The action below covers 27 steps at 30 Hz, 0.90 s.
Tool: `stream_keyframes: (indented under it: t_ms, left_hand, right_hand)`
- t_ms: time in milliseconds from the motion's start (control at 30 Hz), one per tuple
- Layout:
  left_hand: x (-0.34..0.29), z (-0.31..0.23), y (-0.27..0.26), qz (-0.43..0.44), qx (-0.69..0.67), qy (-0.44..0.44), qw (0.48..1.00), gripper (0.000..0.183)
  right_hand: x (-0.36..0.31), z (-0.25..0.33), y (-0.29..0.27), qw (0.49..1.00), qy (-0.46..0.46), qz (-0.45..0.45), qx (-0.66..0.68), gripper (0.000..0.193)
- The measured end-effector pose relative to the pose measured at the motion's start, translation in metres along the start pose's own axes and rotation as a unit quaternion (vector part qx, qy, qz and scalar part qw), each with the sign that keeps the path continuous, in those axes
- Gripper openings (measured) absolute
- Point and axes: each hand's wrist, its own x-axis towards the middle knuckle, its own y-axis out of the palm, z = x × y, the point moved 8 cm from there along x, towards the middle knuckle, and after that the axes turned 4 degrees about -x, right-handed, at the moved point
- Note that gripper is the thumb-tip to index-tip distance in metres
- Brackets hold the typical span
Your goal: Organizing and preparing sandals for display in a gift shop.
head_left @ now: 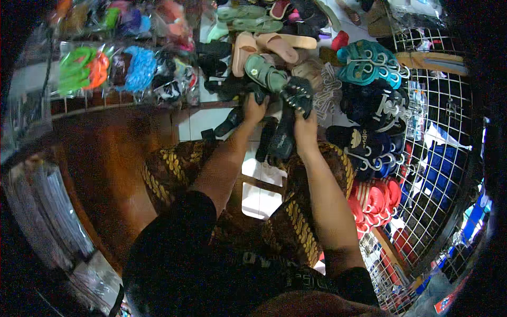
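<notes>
My left hand [255,109] is closed around a black sandal [259,95], mostly hidden by its fingers. Close by on the right, my right hand [305,126] grips a black sandal with shiny studs on its strap [297,96]. A dark, flat-soled sandal [281,138] is beside my right wrist, and another black sandal [228,122] lies on the white tiles left of my left hand. Just beyond both hands is a green clog [265,73]. Pale pink slides [244,52] lie behind it. Motion blurs some detail around the fingers.
Green sandals [251,20] are piled at the back. Bagged colourful footwear [84,68] covers a shelf on the left above a brown wooden panel [100,158]. On the right, teal sandals [369,63] and red sandals [375,201] hang from hooks by a white wire grid [438,121].
</notes>
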Motion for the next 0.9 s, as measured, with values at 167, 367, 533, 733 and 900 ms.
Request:
stream_keyframes:
  t_ms: [167,367,533,733,900]
  left_hand:
    - [-0.039,0.124,-0.042,-0.060,0.124,-0.258,0.956,0.032]
    - [-0.014,0.135,-0.101,-0.174,0.172,-0.144,0.959,0.031]
    - [0.140,0.032,-0.092,-0.215,0.120,0.139,0.959,0.023]
    - [0.295,0.058,-0.025,-0.028,0.229,0.061,0.971,0.024]
    - [0.354,0.123,-0.025,0.184,0.429,-0.072,0.882,0.036]
  right_hand:
    - [0.008,-0.018,-0.026,0.985,0.038,-0.097,0.137,0.047]
    - [-0.002,0.002,-0.036,0.970,0.069,-0.098,0.213,0.040]
    - [-0.025,0.037,-0.023,0.933,0.163,-0.026,0.321,0.037]
    - [-0.027,0.055,-0.011,0.933,0.234,0.060,0.266,0.041]
    - [-0.020,0.052,-0.023,0.932,0.249,0.052,0.257,0.038]
